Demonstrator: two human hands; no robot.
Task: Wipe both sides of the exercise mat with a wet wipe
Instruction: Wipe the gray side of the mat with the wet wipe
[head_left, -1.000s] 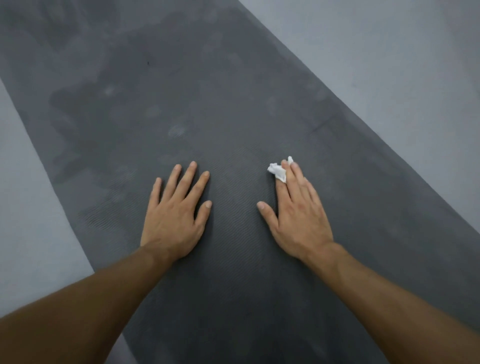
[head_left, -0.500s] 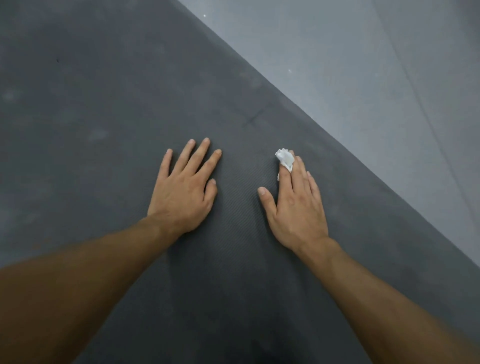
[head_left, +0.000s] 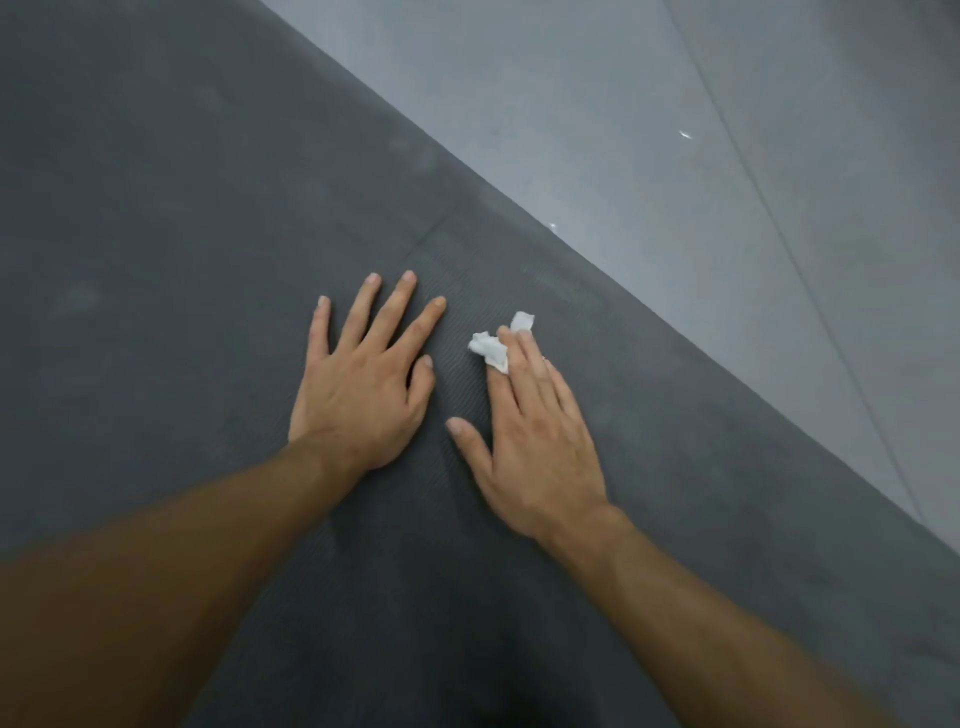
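The dark grey ribbed foam exercise mat (head_left: 182, 234) fills the left and bottom of the view. Its right edge runs diagonally down to the lower right, with smooth pale grey floor (head_left: 701, 156) beyond. Broad bare mat lies left of and ahead of the hands. The left hand (head_left: 363, 389) lies flat on the mat with fingers spread. The right hand (head_left: 535, 441), nearer that edge, presses a crumpled white wet wipe (head_left: 491, 351) onto the mat under straight, close-set fingers, thumb splayed.

The single head-worn camera looks forward and down from close above the exercise mat (head_left: 182, 208).
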